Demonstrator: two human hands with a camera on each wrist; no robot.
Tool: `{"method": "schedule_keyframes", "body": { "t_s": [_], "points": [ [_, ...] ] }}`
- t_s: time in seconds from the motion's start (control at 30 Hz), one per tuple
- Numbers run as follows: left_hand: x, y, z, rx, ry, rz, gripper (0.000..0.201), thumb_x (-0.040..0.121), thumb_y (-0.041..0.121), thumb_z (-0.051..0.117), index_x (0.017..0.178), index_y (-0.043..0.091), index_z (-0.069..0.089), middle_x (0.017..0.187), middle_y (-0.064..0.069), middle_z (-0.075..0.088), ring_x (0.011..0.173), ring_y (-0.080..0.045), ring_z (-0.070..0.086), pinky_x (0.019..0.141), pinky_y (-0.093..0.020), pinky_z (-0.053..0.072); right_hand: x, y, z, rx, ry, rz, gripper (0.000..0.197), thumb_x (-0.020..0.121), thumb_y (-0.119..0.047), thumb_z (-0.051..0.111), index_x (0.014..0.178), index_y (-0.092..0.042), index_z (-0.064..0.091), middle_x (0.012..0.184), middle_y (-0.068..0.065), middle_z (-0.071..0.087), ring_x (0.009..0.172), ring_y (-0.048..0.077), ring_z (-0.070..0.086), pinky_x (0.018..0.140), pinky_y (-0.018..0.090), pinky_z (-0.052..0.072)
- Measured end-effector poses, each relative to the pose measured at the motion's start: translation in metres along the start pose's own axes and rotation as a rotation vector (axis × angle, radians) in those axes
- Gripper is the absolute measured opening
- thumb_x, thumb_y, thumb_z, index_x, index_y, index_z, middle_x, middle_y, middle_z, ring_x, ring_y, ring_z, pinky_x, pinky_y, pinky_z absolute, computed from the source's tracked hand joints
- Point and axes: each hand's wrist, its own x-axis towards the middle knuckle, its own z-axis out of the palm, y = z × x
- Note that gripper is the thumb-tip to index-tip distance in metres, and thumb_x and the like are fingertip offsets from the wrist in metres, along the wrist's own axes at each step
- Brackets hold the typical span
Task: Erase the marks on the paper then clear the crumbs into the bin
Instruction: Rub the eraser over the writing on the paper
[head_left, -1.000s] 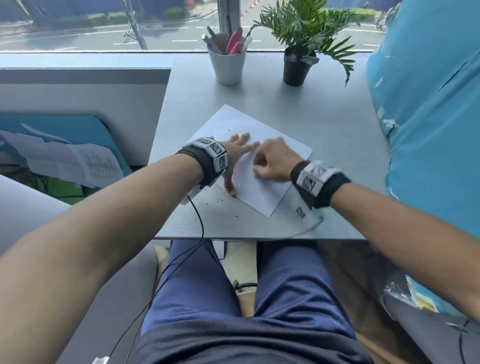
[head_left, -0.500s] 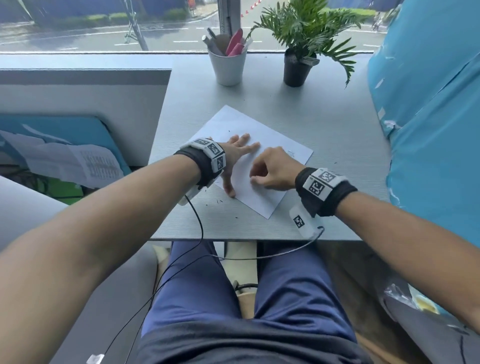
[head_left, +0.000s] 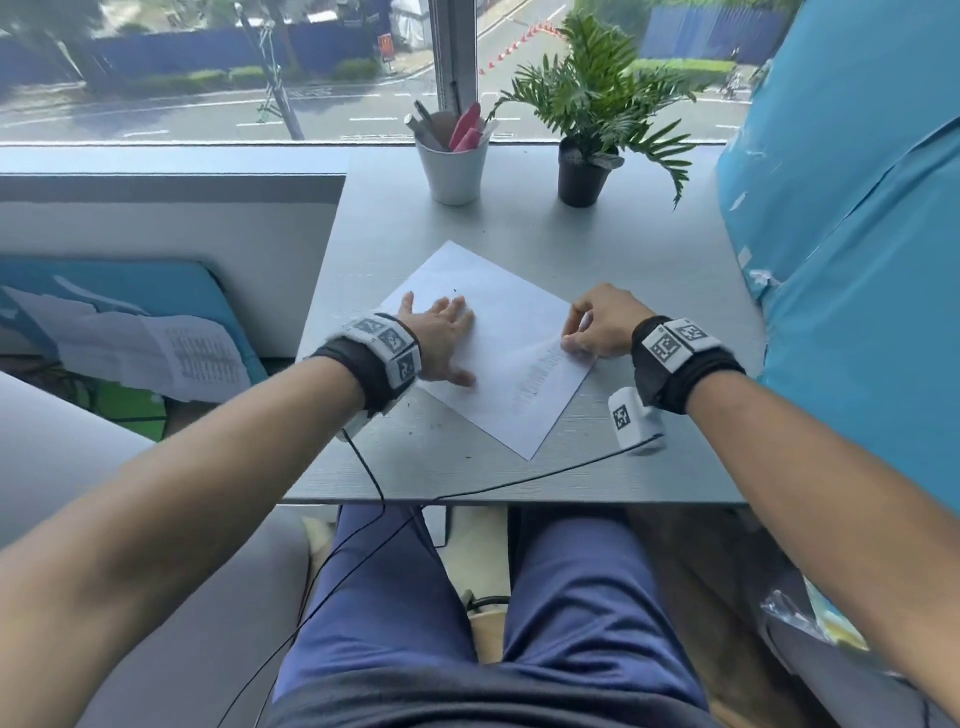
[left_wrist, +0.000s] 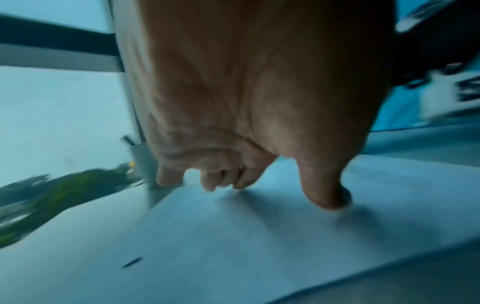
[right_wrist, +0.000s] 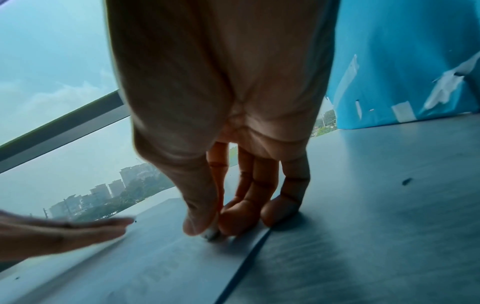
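Eraser (right_wrist: 212, 234) pinched, wrist view only

Both forearms are stretched fwd, wrists banded w/ tagged straps. L hand (head_left: 441, 338) is laid flat, palm down, fingers straight & slightly spread, thumb out to the side. R hand (head_left: 597, 325) is curled, knuckles up; thumb & fingertips (right_wrist: 241, 218) are pinched together, pointed down.
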Motion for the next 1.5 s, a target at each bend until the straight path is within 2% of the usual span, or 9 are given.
{"method": "schedule_keyframes", "body": {
  "t_s": [0.2,0.53,0.67,0.77,0.87,0.97,1.1,1.33,1.5],
  "points": [
    [-0.012,0.075,0.037,0.013,0.094,0.519,0.082,0.094,0.067,0.029,0.156,0.028,-0.007,0.162,0.004,-0.016,0.149,-0.017,-0.014,0.116,-0.049,-0.01,-0.004,-0.006,0.0,-0.03,0.005,-0.02,0.01,0.074,-0.02,0.081,0.077,-0.019,0.072,0.087,0.004,0.068,0.081,0.017,0.06,0.071,0.022,0.04],
    [-0.034,-0.007,0.058,-0.197,0.034,-0.02,0.099,0.087,0.077,0.027,0.152,0.021,-0.022,0.155,-0.001,-0.033,0.146,-0.021,-0.024,0.121,-0.048,-0.006,-0.007,-0.009,0.0,-0.028,0.008,0.006,0.008,0.074,-0.018,0.08,0.077,-0.016,0.073,0.079,0.0,0.068,0.075,0.013,0.063,0.062,0.02,0.041],
    [-0.037,-0.015,0.053,-0.2,0.097,-0.18,0.106,0.085,0.079,0.031,0.156,0.009,-0.006,0.163,-0.008,-0.014,0.15,-0.026,-0.008,0.12,-0.051,-0.004,-0.014,-0.02,0.0,-0.086,0.032,0.015,0.006,0.075,-0.014,0.078,0.079,-0.013,0.073,0.085,0.004,0.068,0.079,0.016,0.062,0.068,0.021,0.041],
    [-0.032,-0.009,0.044,-0.239,0.268,-0.077,0.111,0.077,0.077,0.054,0.157,0.015,0.008,0.164,-0.008,-0.005,0.151,-0.025,-0.001,0.12,-0.053,0.0,-0.017,-0.037,0.002,-0.217,0.027,0.009,0.006,0.076,-0.006,0.072,0.078,-0.011,0.073,0.083,0.004,0.065,0.08,0.019,0.061,0.07,0.023,0.046],
    [-0.025,-0.003,0.04,-0.369,0.228,-0.012,0.12,0.066,0.073,0.071,0.157,0.029,0.006,0.164,-0.003,-0.008,0.151,-0.024,-0.005,0.118,-0.056,0.003,-0.017,-0.057,0.013,-0.27,0.086,-0.061,0.017,0.073,-0.003,0.066,0.068,-0.019,0.071,0.083,0.005,0.072,0.082,0.021,0.067,0.074,0.025,0.054],
    [-0.017,-0.004,0.044,-0.405,0.158,-0.062,0.124,0.064,0.074,0.071,0.156,0.033,0.0,0.163,0.0,-0.014,0.15,-0.024,-0.013,0.117,-0.061,0.0,-0.022,-0.082,0.037,-0.139,0.071,-0.231,0.006,0.076,-0.011,0.074,0.079,-0.016,0.077,0.076,-0.002,0.068,0.071,0.011,0.062,0.068,0.018,0.045],
    [-0.013,-0.005,0.043,-0.404,0.121,-0.073,0.134,0.062,0.075,0.072,0.156,0.026,-0.01,0.162,0.0,-0.021,0.148,-0.026,-0.018,0.116,-0.063,-0.003,-0.014,-0.097,0.058,-0.039,0.056,-0.254,0.012,0.079,-0.021,0.074,0.088,-0.013,0.077,0.09,0.003,0.07,0.082,0.014,0.064,0.071,0.018,0.046],
    [-0.009,-0.008,0.043,-0.394,0.083,-0.074,0.136,0.064,0.072,0.073,0.154,0.025,-0.017,0.159,0.0,-0.028,0.147,-0.026,-0.023,0.116,-0.061,-0.008,-0.022,-0.108,0.075,-0.212,-0.106,-0.407,0.01,0.084,-0.017,0.068,0.074,-0.017,0.071,0.068,-0.005,0.058,0.059,0.003,0.052,0.062,0.02,0.039],
    [-0.004,-0.009,0.048,-0.393,0.091,-0.078,0.14,0.058,0.08,0.07,0.154,0.025,-0.017,0.16,0.001,-0.027,0.147,-0.026,-0.023,0.115,-0.063,-0.007,-0.004,-0.099,0.058,-0.19,0.015,-0.314,0.012,0.082,-0.019,0.066,0.084,-0.011,0.075,0.083,0.003,0.07,0.08,0.017,0.063,0.069,0.019,0.043]
  ]
}}
